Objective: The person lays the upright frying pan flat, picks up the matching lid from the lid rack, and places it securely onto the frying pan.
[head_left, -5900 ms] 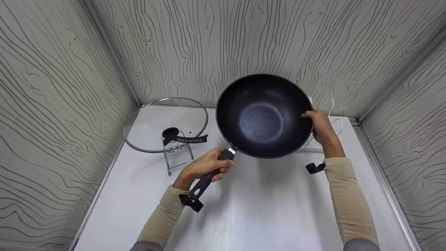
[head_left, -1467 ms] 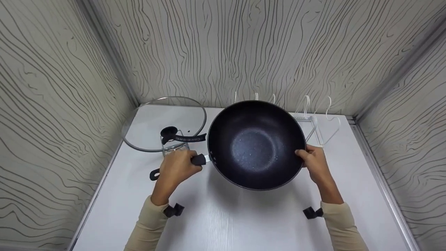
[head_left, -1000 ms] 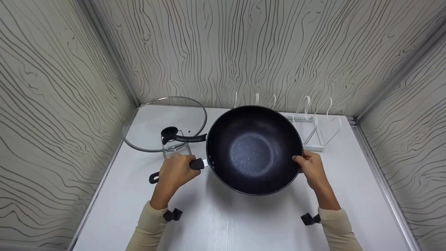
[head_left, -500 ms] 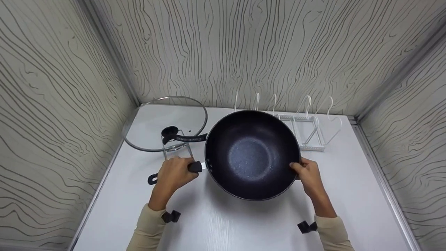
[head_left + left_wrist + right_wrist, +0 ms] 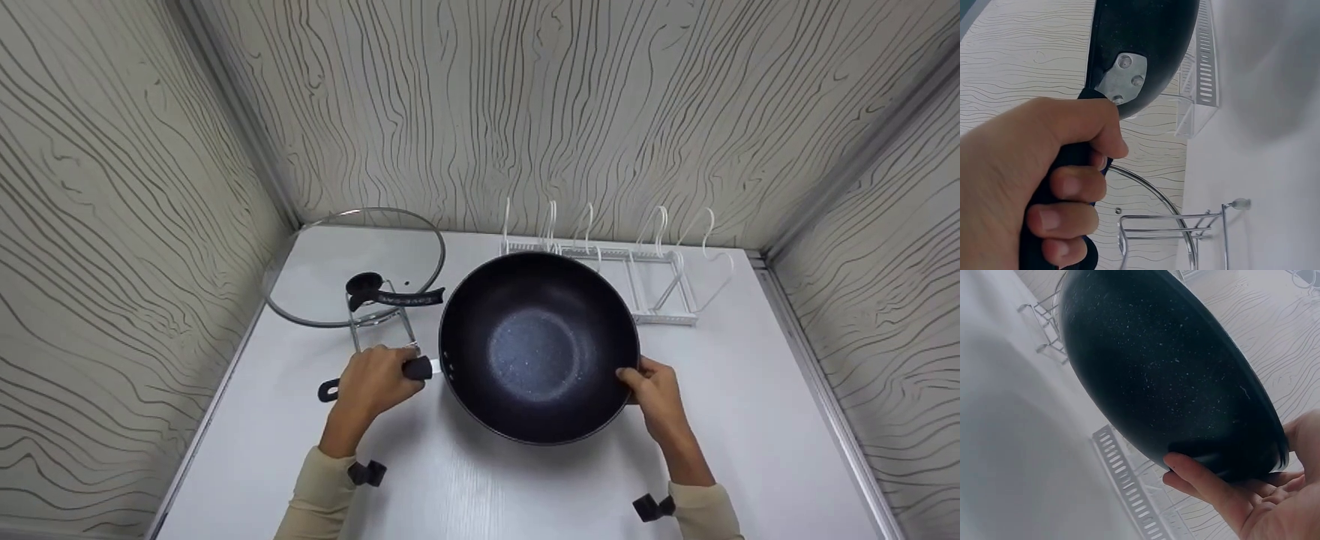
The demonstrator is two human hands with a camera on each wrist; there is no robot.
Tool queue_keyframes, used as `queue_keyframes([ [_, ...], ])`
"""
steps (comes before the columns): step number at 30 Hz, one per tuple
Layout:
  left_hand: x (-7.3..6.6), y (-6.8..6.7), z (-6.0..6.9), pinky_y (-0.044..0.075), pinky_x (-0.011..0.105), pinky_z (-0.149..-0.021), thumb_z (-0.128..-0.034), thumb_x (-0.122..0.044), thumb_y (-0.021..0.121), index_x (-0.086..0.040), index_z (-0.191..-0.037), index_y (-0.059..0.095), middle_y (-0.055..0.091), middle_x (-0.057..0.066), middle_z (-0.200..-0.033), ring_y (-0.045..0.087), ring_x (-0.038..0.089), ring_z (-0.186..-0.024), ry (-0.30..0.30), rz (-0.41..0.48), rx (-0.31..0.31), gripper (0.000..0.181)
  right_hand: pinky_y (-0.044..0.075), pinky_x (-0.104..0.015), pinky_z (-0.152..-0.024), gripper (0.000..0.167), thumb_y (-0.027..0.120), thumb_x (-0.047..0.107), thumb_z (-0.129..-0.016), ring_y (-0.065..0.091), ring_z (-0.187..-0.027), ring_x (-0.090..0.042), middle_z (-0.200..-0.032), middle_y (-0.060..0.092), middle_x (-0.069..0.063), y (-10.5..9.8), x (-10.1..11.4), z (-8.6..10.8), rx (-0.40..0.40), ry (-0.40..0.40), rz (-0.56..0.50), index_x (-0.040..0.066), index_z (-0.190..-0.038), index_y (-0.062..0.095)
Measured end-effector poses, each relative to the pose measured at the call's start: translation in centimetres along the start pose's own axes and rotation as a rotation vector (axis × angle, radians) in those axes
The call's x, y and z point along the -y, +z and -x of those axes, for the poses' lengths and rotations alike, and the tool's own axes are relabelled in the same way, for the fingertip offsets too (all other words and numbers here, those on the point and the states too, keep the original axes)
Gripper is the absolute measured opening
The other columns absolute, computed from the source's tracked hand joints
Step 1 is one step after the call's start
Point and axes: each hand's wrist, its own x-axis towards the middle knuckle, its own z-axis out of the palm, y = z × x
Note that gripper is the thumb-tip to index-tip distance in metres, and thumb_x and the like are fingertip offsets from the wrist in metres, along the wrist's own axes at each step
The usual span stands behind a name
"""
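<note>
A dark, speckled wok [image 5: 536,352] is held above the white table, its inside facing up toward the head camera. My left hand [image 5: 375,382] grips its black handle [image 5: 1044,197], fingers curled round it, just behind the riveted metal bracket [image 5: 1124,77]. At the opposite side my right hand [image 5: 656,394] pinches the rim, thumb over the inside edge and fingers beneath. In the right wrist view those fingers [image 5: 1202,481] support the wok's underside. A gap shows between the wok and the table in both wrist views.
A glass lid [image 5: 442,259] with a black knob-handle [image 5: 405,298] leans on a chrome wire stand [image 5: 409,330] at the back left. A white rack [image 5: 667,319] with several upright wire dividers stands behind the wok, partly hidden. Patterned walls [image 5: 495,112] enclose the white table [image 5: 750,450].
From a tilted pose farther back, the wok has come toward me and its handle has swung left. Over the last second it has kept drifting nearer, uncovering more of the white rack.
</note>
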Motion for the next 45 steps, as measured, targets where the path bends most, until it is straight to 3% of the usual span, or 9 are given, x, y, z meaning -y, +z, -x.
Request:
queue_keyframes([
  [8,0.7,1.0,0.2,0.037,0.031,-0.05,-0.0733,-0.023,0.082,-0.02,-0.071,0.062,0.054,-0.006,-0.06,0.043,0.011,-0.055,0.013,-0.024,-0.001,0.02,0.062,-0.026,-0.064,0.035,0.061,0.001,-0.098,0.075,-0.071,-0.014,-0.09,0.079,-0.013,0.5,-1.2,0.4,-0.01,0.033,0.012,-0.016,-0.128,0.065],
  [30,2.1,3.2,0.4,0.039,0.028,-0.055,-0.0732,-0.026,0.083,-0.021,-0.073,0.069,0.059,-0.01,-0.062,0.045,0.009,-0.057,0.019,-0.021,0.088,0.015,0.063,-0.028,-0.067,0.047,0.061,0.002,-0.098,0.078,-0.081,-0.021,-0.107,0.078,-0.024,1.4,-4.7,1.1,0.007,0.095,-0.023,-0.017,-0.141,0.055],
  [45,2.9,4.5,0.4,0.039,0.029,-0.053,-0.0687,-0.026,0.083,-0.021,-0.07,0.068,0.057,-0.009,-0.058,0.045,0.011,-0.055,0.073,-0.034,0.032,0.016,0.063,-0.028,-0.069,0.054,0.061,0.003,-0.097,0.076,-0.084,-0.021,-0.114,0.076,-0.028,1.8,-6.1,1.3,0.014,0.146,-0.051,-0.017,-0.146,0.05],
])
